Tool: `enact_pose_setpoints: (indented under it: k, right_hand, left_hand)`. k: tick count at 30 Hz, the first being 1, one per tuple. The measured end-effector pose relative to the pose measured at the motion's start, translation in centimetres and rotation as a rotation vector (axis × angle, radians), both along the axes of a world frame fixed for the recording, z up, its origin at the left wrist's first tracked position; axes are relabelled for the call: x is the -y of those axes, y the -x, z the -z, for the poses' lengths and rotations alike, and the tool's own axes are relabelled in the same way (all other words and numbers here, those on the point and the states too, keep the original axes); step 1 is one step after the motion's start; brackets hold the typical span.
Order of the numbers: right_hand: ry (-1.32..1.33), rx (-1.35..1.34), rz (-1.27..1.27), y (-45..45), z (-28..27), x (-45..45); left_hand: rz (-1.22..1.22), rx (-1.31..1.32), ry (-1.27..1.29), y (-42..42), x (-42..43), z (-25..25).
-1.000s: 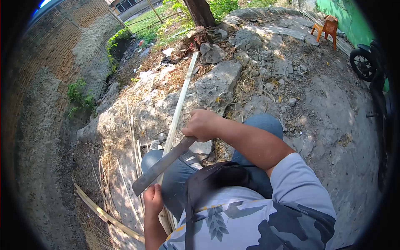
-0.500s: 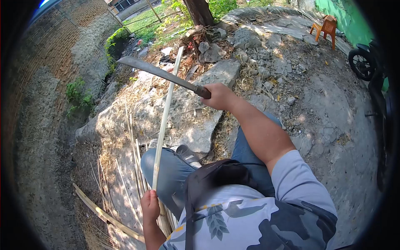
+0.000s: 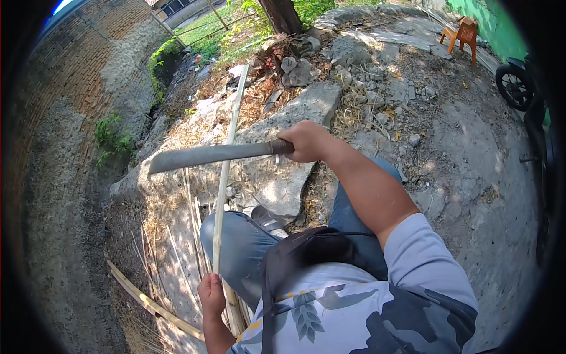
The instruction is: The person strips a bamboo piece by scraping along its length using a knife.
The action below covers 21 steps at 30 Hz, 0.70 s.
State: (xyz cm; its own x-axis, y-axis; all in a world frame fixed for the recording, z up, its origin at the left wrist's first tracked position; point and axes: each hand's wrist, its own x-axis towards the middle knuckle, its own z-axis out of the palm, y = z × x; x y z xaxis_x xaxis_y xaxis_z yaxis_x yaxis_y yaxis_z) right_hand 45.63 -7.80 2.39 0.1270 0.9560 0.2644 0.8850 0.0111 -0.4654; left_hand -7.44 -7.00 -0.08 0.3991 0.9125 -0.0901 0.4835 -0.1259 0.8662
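My right hand (image 3: 306,141) is closed round the dark handle of a machete (image 3: 206,156), whose broad grey blade points left and crosses over a long pale strip that looks like bamboo. Low in the view, my left hand (image 3: 211,294) grips the bottom end of this bamboo strip (image 3: 221,203), which rises past my left knee toward the rubble ahead. Whether the blade touches the strip I cannot tell. Beneath and beside my left leg lie several more thin strips (image 3: 197,227), partly hidden by the knee.
A thicker curved bamboo piece (image 3: 150,305) lies at lower left. Ahead is a broken concrete slab (image 3: 283,180) with rubble around it. A brick wall (image 3: 65,106) stands at left, a tree trunk (image 3: 282,16) ahead, an orange plastic stool (image 3: 467,36) and a motorbike wheel (image 3: 514,87) at right.
The machete has swung down along the strip, its tip dropping lower and its blade turning flatter to view. The strip's upper end has shifted slightly left. My left hand has moved slightly down.
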Motion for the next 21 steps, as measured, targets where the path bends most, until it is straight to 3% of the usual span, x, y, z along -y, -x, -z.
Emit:
enact_pose_setpoints:
  k: [3,6,12,17,19,21]
  right_hand:
    - [-0.025,-0.455,0.216,-3.2,0.8,0.1]
    - [-0.014,-0.525,0.293,-3.3,1.1,0.3]
    - [-0.096,-0.175,0.063,0.3,0.1,0.8]
    - [-0.027,0.250,-0.269,4.9,-0.7,0.3]
    - [-0.066,0.329,-0.385,5.9,0.2,-0.2]
    - [0.018,0.318,-0.342,5.2,0.1,-0.3]
  left_hand:
    - [-0.012,-0.041,-0.001,0.5,0.8,-1.0]
    - [0.000,-0.110,-0.088,-0.2,0.6,-1.0]
    - [-0.022,0.046,0.003,-2.0,-0.1,0.1]
    - [-0.027,-0.106,-0.101,-3.5,-0.3,-0.4]
    - [0.003,-0.189,-0.162,-3.6,-0.2,-0.6]
    - [0.041,-0.269,-0.220,-3.6,0.4,-1.2]
